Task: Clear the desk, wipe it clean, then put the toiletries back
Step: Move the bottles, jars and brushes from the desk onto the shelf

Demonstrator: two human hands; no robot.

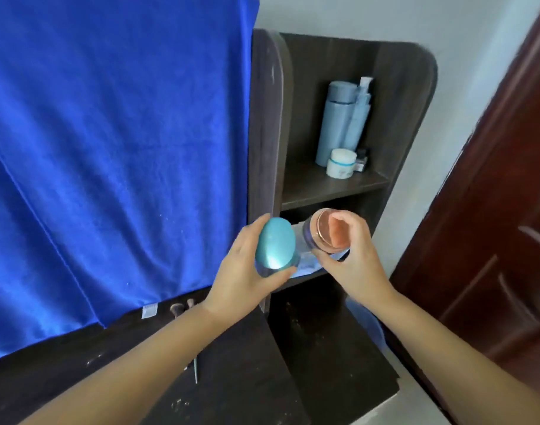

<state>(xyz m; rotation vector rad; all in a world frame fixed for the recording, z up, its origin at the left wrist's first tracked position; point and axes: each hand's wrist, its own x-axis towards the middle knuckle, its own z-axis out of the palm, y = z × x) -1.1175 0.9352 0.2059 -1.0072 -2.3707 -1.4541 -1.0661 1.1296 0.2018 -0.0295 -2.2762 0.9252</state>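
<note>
blue towel point(109, 148) left, bottles point(339, 124) on shelf point(330, 188)

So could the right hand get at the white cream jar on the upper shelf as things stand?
Probably not yet: the right hand already grips a rose-gold-lidded jar. The way up to the white cream jar at the upper shelf front looks open, though.

Landmark: the shelf point(333, 187). On its upper board, toward the right, stand a tall pale-blue bottle point(336, 121), a slimmer blue tube point(361, 118) just beside it, a white jar point(341, 163) in front and a tiny dark-capped vial point(361, 161). In front of the lower board — a teal-capped bottle point(275, 243) and a copper-lidded jar point(325, 233), both tilted, held.
</note>
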